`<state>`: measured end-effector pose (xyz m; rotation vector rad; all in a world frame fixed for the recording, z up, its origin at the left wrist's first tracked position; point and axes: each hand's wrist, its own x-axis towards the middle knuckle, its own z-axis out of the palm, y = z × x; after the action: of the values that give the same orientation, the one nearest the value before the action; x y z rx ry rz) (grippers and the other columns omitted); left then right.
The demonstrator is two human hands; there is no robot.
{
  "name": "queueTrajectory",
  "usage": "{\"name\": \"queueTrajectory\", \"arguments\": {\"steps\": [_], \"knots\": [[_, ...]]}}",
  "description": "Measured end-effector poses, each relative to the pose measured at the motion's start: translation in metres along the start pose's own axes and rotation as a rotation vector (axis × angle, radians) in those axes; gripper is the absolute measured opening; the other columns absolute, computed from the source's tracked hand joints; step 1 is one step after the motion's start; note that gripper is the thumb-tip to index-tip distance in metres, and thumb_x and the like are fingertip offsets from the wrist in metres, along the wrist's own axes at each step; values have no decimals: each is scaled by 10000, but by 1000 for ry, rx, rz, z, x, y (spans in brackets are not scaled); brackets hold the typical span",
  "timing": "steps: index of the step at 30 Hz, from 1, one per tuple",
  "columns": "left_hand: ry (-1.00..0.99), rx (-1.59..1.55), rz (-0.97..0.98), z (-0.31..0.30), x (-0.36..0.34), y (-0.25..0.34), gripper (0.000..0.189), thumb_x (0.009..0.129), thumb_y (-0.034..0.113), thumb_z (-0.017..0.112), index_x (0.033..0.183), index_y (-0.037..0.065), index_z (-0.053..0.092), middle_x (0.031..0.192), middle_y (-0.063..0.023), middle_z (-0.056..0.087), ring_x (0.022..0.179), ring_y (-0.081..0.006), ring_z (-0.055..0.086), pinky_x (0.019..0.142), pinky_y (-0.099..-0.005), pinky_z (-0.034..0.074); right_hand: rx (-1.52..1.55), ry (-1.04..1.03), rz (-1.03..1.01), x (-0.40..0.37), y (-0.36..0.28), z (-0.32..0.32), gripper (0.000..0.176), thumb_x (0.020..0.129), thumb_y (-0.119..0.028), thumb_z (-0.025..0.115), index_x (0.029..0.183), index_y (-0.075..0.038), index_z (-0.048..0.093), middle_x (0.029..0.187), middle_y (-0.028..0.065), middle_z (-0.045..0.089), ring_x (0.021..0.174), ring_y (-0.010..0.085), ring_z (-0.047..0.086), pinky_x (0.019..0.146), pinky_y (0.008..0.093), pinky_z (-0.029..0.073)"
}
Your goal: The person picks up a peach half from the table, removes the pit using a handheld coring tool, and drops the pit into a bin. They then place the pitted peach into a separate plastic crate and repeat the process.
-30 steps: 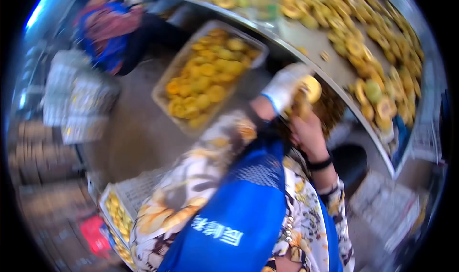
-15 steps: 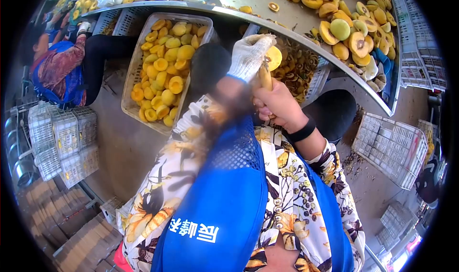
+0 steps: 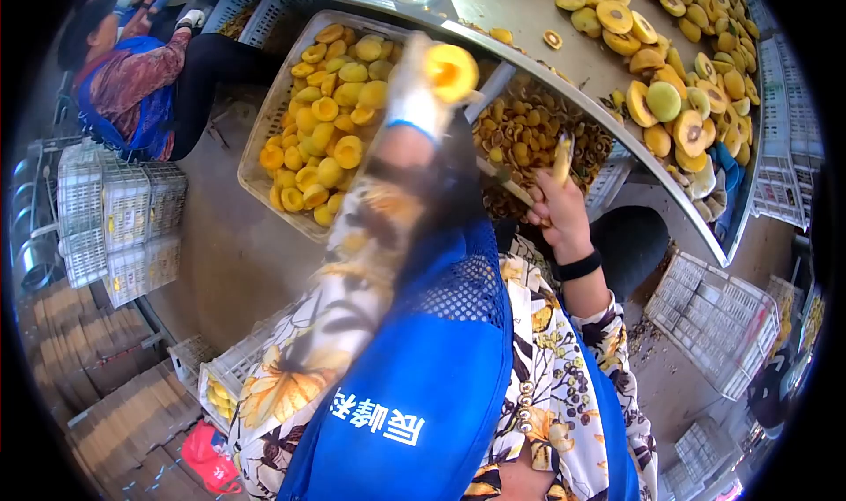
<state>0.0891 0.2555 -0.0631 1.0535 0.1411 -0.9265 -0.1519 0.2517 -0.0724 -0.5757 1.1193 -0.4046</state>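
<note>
My left hand (image 3: 412, 91), in a white knitted glove and blurred by motion, holds a yellow peach half (image 3: 451, 71). Its hollowed cut face is toward me, near the right edge of a crate of peach halves (image 3: 251, 162). My bare right hand (image 3: 562, 210) is wrapped round a wooden-handled tool (image 3: 562, 153) with a narrow tip pointing up. Beyond that hand, under the table edge, lies a heap of brown and yellow scraps and stones (image 3: 529, 122).
A metal table (image 3: 529, 21) carries many cut peaches, the bigger heap at right. Another person (image 3: 132, 104) sits at left. White plastic crates (image 3: 115, 210) stand at left, and a further crate (image 3: 714, 311) lies at right. Flattened cardboard (image 3: 132, 413) and a red bag (image 3: 210, 457) are at lower left.
My hands have come apart. The left hand has moved up and left with the peach half, which now shows a hollow. The right has moved right and down with the tool.
</note>
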Motion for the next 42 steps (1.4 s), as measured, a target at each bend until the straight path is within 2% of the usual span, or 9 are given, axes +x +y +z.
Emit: {"name": "queueTrajectory", "arguments": {"steps": [7,10,15,17,25,30,37,39,42], "knots": [[177,-86,21,-175,97,81,466,885,428,518,1212,97,482,1101,-95,559,955,-274,579,745,-476,505,-500,23,-3,22,28,-5,99,853,-142,550,850,-72,482,578,16,463,358,87,386,323,231,319],[359,157,305,-206,160,94,453,890,363,523,1240,79,483,1121,-104,565,960,-299,577,838,-428,471,-798,-54,-111,38,36,7,107,840,-135,561,814,-53,498,534,15,479,355,91,418,332,231,335],[510,1494,808,-196,260,121,500,794,421,614,1177,103,569,1097,-201,598,1044,-335,562,901,-388,435,-973,-60,-100,61,30,36,106,848,-122,558,806,-42,504,542,4,489,384,87,439,367,227,351],[437,1901,467,-204,306,117,494,768,462,619,1151,153,584,1102,-190,596,1036,-348,562,893,-415,443,-895,-79,-19,65,21,49,101,849,-114,568,824,-43,500,551,0,484,404,81,439,380,223,347],[-117,2090,528,-217,326,123,529,775,417,634,1179,92,525,936,-208,629,855,-361,611,749,-437,496,-932,2,-61,91,14,82,101,850,-101,572,852,-36,495,581,0,492,437,77,455,405,211,370],[296,2241,621,-216,392,83,267,825,254,536,1051,112,547,868,-157,644,787,-321,650,598,-467,530,-1093,-5,-187,107,20,95,107,847,-111,583,877,-35,513,588,-9,499,449,69,458,423,210,370],[-10,2265,350,-188,361,116,489,834,402,562,1242,142,491,1136,-149,595,1038,-327,575,855,-454,470,-1068,108,-115,83,-6,136,108,841,-99,576,895,-21,524,590,-13,502,463,64,457,450,208,371],[-51,2243,693,-173,324,106,592,785,484,599,1264,158,481,1186,-138,571,1090,-314,543,894,-427,445,-1065,131,-215,92,21,84,95,846,-96,567,882,-32,507,592,-2,504,434,68,447,414,210,359],[-406,2293,298,-133,271,97,617,789,506,575,1258,117,480,1223,-159,534,1102,-320,523,926,-405,423,-944,139,-145,86,23,84,95,845,-87,573,883,-34,504,591,-12,495,433,63,437,413,208,356]]}}
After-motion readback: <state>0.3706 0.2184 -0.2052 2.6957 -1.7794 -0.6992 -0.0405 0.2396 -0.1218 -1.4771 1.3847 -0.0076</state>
